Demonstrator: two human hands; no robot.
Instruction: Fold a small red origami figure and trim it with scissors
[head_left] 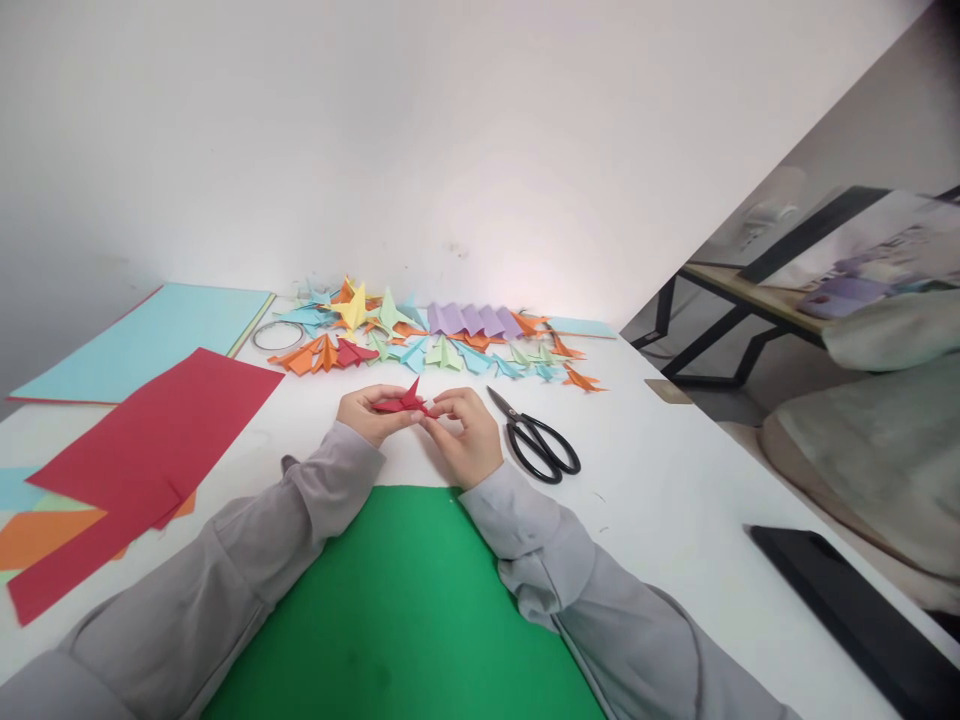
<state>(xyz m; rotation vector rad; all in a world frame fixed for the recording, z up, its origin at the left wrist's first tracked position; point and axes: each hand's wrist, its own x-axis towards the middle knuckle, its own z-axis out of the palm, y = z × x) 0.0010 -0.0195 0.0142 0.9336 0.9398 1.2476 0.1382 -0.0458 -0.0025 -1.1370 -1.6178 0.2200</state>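
Note:
A small red folded paper figure [405, 399] sits between both hands just above the white table [660, 480]. My left hand [365, 413] pinches its left end, fingers closed on the paper. My right hand [466, 430] pinches its right end, fingers curled together. Both arms wear grey sleeves and rest over a green paper sheet [409, 610] lying in front of me.
Black scissors [536, 438] lie just right of my right hand. A row of several coloured folded paper figures [442, 335] lines the far edge, with a tape ring [277, 336]. Red sheets [142, 460], a light blue sheet [150, 335] and orange paper lie left. A dark flat object [847, 610] lies right.

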